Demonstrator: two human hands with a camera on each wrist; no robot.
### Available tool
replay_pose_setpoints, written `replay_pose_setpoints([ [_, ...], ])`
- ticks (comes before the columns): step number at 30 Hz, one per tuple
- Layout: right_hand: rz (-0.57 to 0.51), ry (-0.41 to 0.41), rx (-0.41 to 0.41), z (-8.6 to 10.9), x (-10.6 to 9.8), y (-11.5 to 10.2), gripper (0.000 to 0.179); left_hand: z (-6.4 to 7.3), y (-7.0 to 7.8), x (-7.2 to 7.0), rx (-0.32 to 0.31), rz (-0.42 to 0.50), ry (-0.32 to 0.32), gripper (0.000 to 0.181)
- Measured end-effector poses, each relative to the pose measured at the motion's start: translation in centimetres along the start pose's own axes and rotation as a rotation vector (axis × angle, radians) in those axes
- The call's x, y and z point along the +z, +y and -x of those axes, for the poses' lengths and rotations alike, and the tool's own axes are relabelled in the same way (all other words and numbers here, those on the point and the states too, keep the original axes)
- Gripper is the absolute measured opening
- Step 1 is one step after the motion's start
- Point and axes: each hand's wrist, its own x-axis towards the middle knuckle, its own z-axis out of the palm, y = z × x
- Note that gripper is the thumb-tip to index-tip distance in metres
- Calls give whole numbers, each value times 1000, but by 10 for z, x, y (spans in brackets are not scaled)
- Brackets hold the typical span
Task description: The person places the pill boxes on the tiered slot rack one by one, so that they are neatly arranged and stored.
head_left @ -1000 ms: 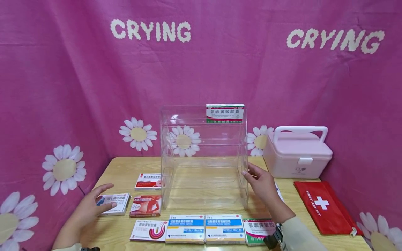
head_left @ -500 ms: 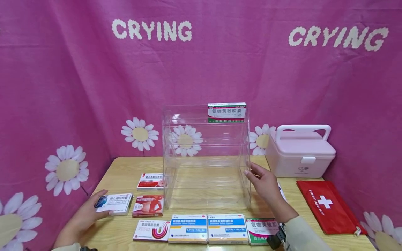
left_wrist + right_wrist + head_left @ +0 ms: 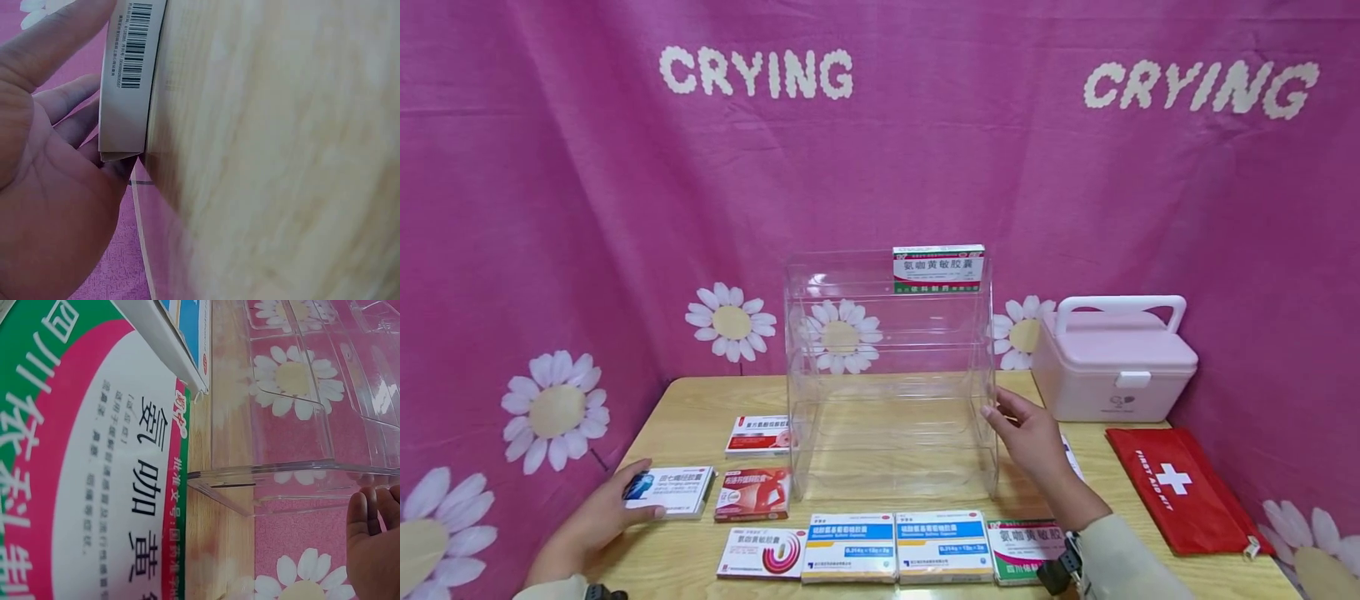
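Observation:
A white medicine box with a blue picture [image 3: 672, 492] lies at the left of the table. My left hand [image 3: 598, 525] grips its left end, thumb on the near side and fingers on the far side. The left wrist view shows the box's barcode side [image 3: 131, 81] between thumb and fingers. In the middle stands a clear tiered display rack [image 3: 891, 483]. My right hand [image 3: 1030, 437] holds the rack's right side panel, the thumb at its front edge. One white, green and red medicine box [image 3: 937, 271] stands on the rack's top tier, at the right.
In front of the rack, several medicine boxes [image 3: 850, 546] form a row. Two red-and-white ones [image 3: 752, 493] lie left of it. A pink lidded case [image 3: 1112, 367] and a red first aid pouch [image 3: 1183, 492] are at the right. Pink cloth [image 3: 880, 167] hangs behind.
My left hand has closed its thumb and fingers onto the end of the white medicine box. The right hand stays at the rack's side. The head view shifts slightly.

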Motion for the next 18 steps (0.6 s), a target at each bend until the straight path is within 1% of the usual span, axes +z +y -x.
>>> replay_pose_setpoints([
  [4, 6, -2, 4, -1, 0, 0, 53, 2, 0, -1, 11, -3, 9, 99],
  [8, 6, -7, 5, -1, 0, 0, 53, 7, 1, 1, -12, -2, 30, 101],
  [11, 9, -18, 7, -1, 1, 1, 54, 12, 1, 4, -32, -4, 60, 98],
  [15, 14, -17, 11, 0, 2, 2, 54, 15, 1, 6, -14, -17, 124, 91],
  [18, 16, -9, 8, 0, 2, 2, 55, 15, 0, 4, 2, -48, 162, 89],
])
